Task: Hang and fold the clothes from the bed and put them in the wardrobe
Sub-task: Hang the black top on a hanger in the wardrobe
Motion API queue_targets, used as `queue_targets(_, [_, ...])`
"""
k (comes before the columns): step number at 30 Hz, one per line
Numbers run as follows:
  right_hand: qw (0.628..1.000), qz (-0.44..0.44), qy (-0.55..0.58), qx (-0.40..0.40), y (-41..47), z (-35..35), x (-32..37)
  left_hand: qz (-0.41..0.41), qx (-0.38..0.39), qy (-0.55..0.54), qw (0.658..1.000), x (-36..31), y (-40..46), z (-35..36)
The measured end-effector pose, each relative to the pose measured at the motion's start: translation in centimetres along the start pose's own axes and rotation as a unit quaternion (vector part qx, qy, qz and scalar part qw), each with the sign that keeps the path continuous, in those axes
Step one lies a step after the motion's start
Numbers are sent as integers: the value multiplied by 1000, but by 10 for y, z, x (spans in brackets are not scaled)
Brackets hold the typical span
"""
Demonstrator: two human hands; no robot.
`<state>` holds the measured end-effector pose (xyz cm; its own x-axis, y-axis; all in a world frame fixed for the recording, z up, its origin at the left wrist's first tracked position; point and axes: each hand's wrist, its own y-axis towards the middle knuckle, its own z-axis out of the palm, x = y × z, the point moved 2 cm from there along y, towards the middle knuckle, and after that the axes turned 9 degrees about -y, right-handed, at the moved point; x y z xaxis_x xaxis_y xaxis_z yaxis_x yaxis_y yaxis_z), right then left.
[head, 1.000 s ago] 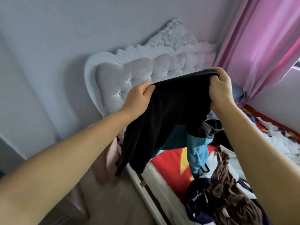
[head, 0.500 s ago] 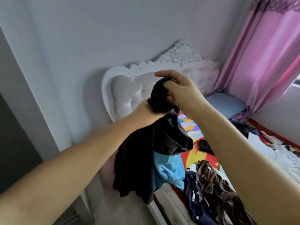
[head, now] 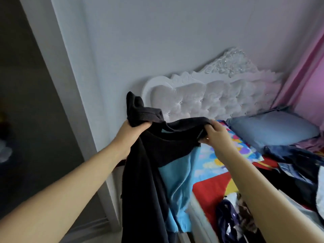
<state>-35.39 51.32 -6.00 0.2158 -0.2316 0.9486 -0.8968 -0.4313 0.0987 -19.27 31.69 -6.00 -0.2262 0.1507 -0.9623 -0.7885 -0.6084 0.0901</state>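
1. We see our left hand [head: 134, 128] raised in front of the pale wall, its fingers curled tight round a bunched fold of a black knit sweater with a light blue lower panel [head: 149, 172]; a ribbed black end of the garment sticks up above the fist.
2. Our right hand [head: 216, 133] pinches the top edge of the same sweater, fingers curled over the cloth, thumb side towards us.
3. Between the two hands the black top edge runs nearly level, sagging a little in the middle.
4. The sweater hangs in the air from both grips, over the near left edge of the bed; its black body drops down to the bottom of the view, and the light blue part hangs to the right of the black.
5. Behind the sweater stands a white tufted headboard with a carved, scrolled top [head: 210, 95], set against the wall.
6. A pale blue pillow [head: 273, 128] lies at the head of the bed, to the right of our right hand.
7. The bed carries a bright bedsheet in red, yellow and mixed colours [head: 212, 190].
8. A heap of dark blue and black clothes [head: 298, 163] lies on the bed at the right, below the pillow.
9. More crumpled clothes, navy and brown [head: 235, 218], lie near the bottom edge, beside our right forearm.
10. A pink curtain [head: 308, 71] hangs at the far right.
11. A dark doorway [head: 26, 120] fills the left side.
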Motion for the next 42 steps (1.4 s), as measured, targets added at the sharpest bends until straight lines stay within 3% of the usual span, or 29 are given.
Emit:
queue_targets(4, [994,-105,-4,37,-4,29,52,50,-87,156,983,-1,-27,-38])
queue_targets(6, [985,-154,-13,77,-15,56,76,69,-39,228,970,-6,-42,-41])
queue_targets(9, [964,-217,-32,148,-45,103,105,-5,61,297,953,-3,-65,-36])
queue_targets(10, [958,-231,-27,165,-54,115,110,-10,63,326,943,1,-70,-38])
queue_targets(12, [951,-245,-11,188,-70,136,119,11,-4,376,926,3,-82,-58])
queue_targets(15, [950,-241,-9,197,-86,153,136,17,-117,366,923,-13,-105,-112])
queue_targets(18, [941,-261,-58,206,-100,165,150,-14,-204,422,883,-37,-121,-172])
queue_targets(21, [931,-287,-113,195,-116,184,162,-64,-240,411,877,-61,-132,-223])
queue_targets(26, [907,-316,-217,173,-142,231,175,-85,-295,216,927,-92,-161,-295])
queue_targets(33, [867,-308,-328,215,-175,291,163,-21,-322,256,911,-147,-194,-372])
queue_targets(35, [846,-317,-372,214,-179,305,168,-18,-324,319,891,-163,-200,-392])
queue_targets(38, [842,-328,-388,180,-178,322,184,-55,-327,418,846,-179,-213,-421])
queue_targets(40, [834,-337,-404,169,-176,336,194,-81,-333,386,857,-182,-218,-438])
queue_targets(42, [825,-339,-419,172,-174,354,204,-90,-337,279,895,-184,-217,-449])
